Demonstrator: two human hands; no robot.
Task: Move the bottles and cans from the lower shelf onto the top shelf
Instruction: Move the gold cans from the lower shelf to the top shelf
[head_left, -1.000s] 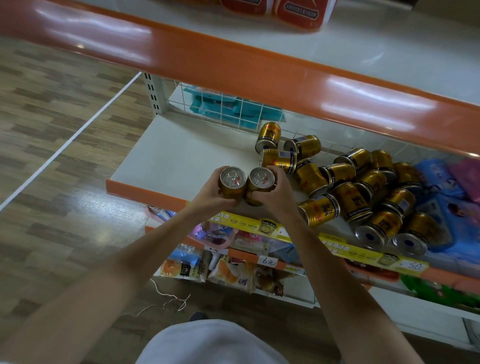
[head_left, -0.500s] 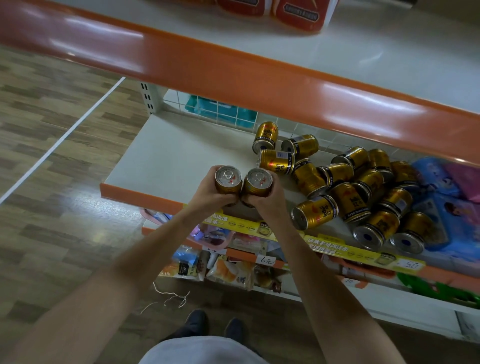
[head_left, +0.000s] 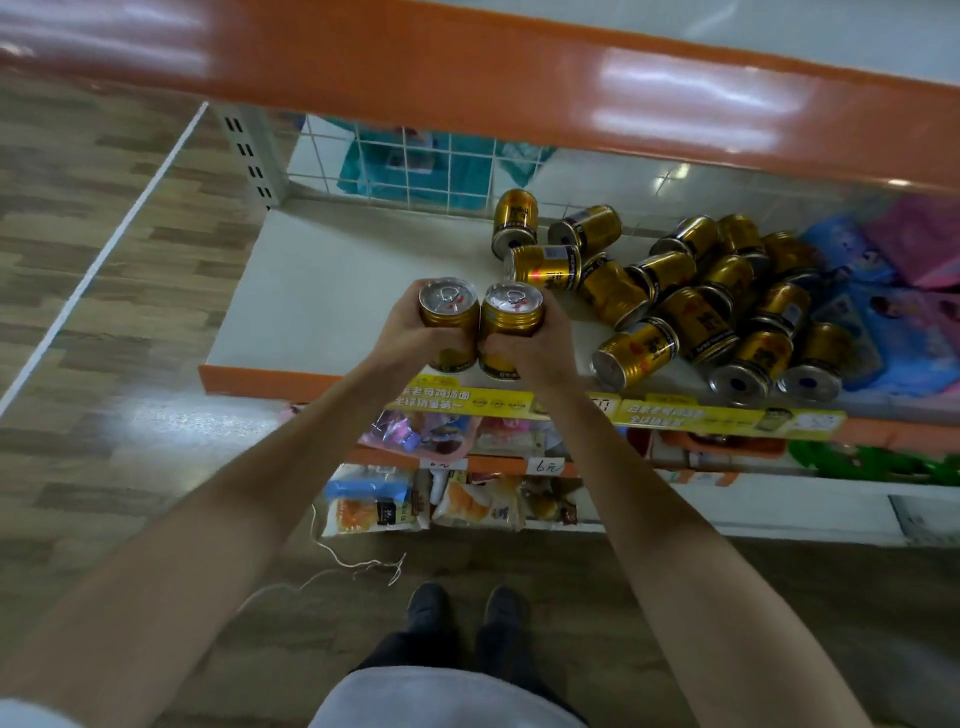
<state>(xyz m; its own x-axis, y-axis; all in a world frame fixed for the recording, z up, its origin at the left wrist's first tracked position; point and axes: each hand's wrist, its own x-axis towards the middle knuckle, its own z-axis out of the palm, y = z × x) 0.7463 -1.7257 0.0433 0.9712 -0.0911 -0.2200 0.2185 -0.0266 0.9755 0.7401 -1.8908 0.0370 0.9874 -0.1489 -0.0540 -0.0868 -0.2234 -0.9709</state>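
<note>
The top shelf (head_left: 519, 88), with its shiny orange edge, is right above the lower shelf (head_left: 337, 291). That is where the cans have to go.

The lower shelf is white and bare on its left side. On its right side lies a heap of gold cans (head_left: 691, 312). They are tipped over and lean on each other, so they look dumped there, not lined up.

Two bare arms reach out to the front edge of the lower shelf. The left hand (head_left: 410, 338) and the right hand (head_left: 545, 348) are side by side just over that edge, knuckles close together.

Each hand holds one can. The left can (head_left: 449, 312) and the right can (head_left: 511, 312) are upright, silver tops up, and they touch each other. I think they are held this way so they can be put down standing on the top shelf.

The fingers (head_left: 501, 351) are curled tight round the cans.
</note>
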